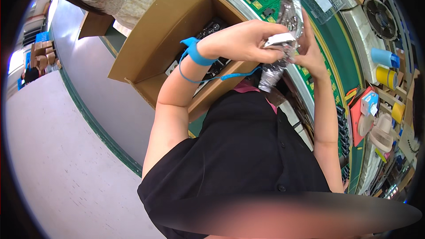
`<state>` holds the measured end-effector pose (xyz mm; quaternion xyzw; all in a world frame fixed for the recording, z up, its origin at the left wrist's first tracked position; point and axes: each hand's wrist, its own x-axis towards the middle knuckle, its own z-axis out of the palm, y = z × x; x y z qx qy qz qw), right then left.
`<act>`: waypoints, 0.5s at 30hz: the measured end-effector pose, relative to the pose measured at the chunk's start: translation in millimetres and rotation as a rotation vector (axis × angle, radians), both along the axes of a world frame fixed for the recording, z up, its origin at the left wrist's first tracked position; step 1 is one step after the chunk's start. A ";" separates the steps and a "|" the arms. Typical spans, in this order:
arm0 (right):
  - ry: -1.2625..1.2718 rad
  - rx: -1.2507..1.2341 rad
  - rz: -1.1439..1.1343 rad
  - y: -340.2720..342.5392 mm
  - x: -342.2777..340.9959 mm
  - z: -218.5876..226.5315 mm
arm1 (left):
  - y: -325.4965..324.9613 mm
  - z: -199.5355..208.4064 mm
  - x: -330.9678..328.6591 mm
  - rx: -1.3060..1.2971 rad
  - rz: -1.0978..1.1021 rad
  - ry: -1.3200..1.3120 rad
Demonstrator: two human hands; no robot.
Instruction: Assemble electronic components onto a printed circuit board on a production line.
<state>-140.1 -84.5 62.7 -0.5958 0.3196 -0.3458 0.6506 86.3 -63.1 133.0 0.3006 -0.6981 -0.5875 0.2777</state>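
Silver foil wrapping (291, 13) | left hand (248, 42), right hand (312, 57) clamped on it | right fingers partly hidden

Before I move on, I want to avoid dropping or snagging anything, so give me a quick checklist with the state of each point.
1. Left hand secure on the silver foil: ok, thumb and fingers pinch it.
2. Right hand gripping the foil firmly: cannot tell, its fingers are partly hidden.
3. Blue wrist strap worn: ok, around the left wrist.
4. Strap's cord connected at its far end: cannot tell, it passes out of sight near the foil.
5. Cardboard box open: ok, black parts show inside.
6. Foil's contents visible: not ok, the crumpled foil hides whatever it may hold.
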 end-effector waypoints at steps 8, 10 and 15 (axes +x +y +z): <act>-0.210 0.484 -0.215 40.3 -46.8 -24.8 | -27.4 26.2 -46.7 0.403 -0.156 0.248; -0.279 0.532 -0.215 56.0 -55.4 -37.2 | -33.6 1.1 -70.2 0.228 -0.155 0.298; -0.440 0.579 -0.399 116.6 -106.2 -30.2 | -28.2 -0.9 -135.8 -0.021 -0.285 -0.134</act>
